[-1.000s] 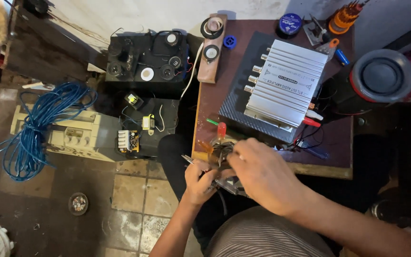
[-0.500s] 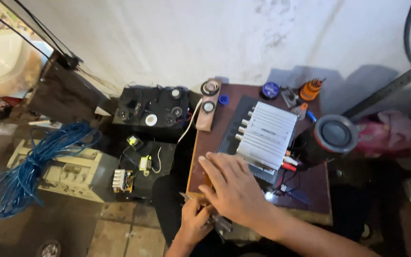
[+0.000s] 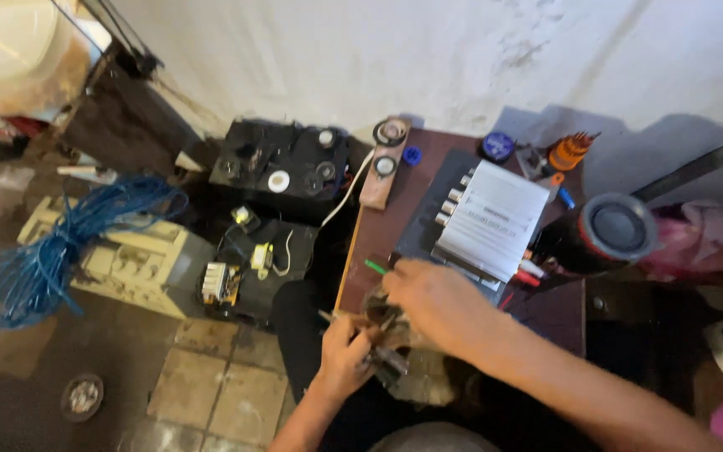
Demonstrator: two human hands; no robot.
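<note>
My left hand [image 3: 343,358] grips a small metal electronic part [image 3: 385,362] at the near edge of a brown wooden table [image 3: 378,234]. My right hand [image 3: 435,303] reaches across from the right and rests over the same part, fingers curled on it. The frame is blurred, so the part's shape is unclear. A thin green-tipped tool or wire [image 3: 375,266] lies just beyond my right hand. Behind my hands sits a silver amplifier box [image 3: 495,219] with knobs on its left face and red plugs on its near side.
A round black speaker [image 3: 614,230] stands at the table's right. An orange screwdriver set [image 3: 569,152], a blue cap [image 3: 412,155] and a wooden strip with dials [image 3: 382,164] lie at the back. Black electronics boxes [image 3: 282,167], a beige unit [image 3: 131,264] and blue cable [image 3: 60,251] are on the floor, left.
The view has tilted up towards the wall. My right hand has shifted over the part at the table's near edge; my left hand keeps its grip on it.
</note>
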